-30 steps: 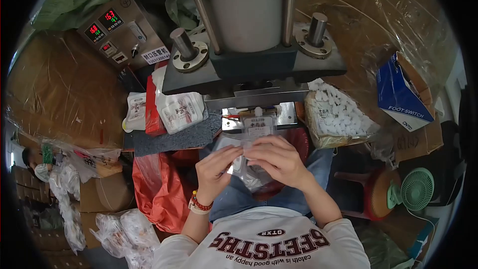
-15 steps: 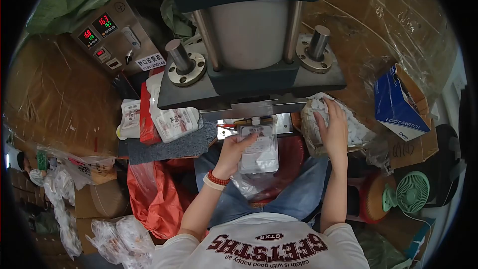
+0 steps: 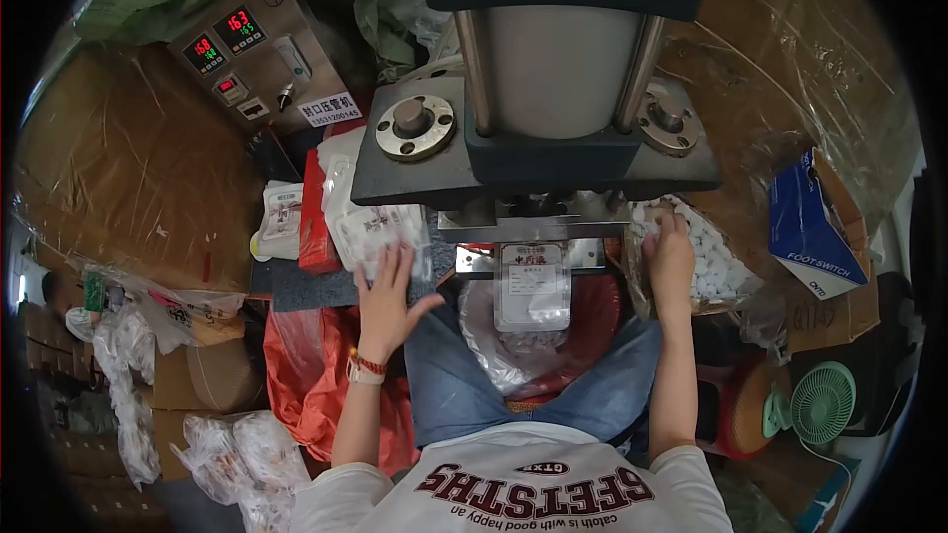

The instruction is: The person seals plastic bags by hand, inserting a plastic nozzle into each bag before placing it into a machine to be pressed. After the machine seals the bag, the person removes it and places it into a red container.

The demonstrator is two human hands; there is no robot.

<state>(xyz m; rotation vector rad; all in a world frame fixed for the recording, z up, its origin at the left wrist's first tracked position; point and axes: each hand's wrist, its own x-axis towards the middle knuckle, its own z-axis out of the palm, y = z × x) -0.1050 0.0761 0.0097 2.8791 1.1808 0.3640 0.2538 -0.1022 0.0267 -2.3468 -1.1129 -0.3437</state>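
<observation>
My left hand [image 3: 387,298] is open with fingers spread, its fingertips over the near edge of a stack of printed clear pouches [image 3: 375,229] on the left. Directly ahead, a printed clear pouch [image 3: 533,298] hangs from the metal jaws [image 3: 533,227] of the press, with neither hand on it. At the right, my right hand [image 3: 673,262] reaches into a plastic-lined box of small white pieces [image 3: 713,271]. Its fingers are curled together among them, and whatever they hold is hidden.
A control box [image 3: 267,59] with lit readouts stands at the upper left. The dark press body [image 3: 538,158] overhangs the work. A blue foot switch box [image 3: 818,227] and a green fan [image 3: 822,403] are on the right. Red plastic bags [image 3: 316,375] hang at the left.
My left hand has let go of the pouch at the jaws and moved left to the stack. My right hand stays at the white pieces, fingers more curled. The press posts stand lower in their flanges.
</observation>
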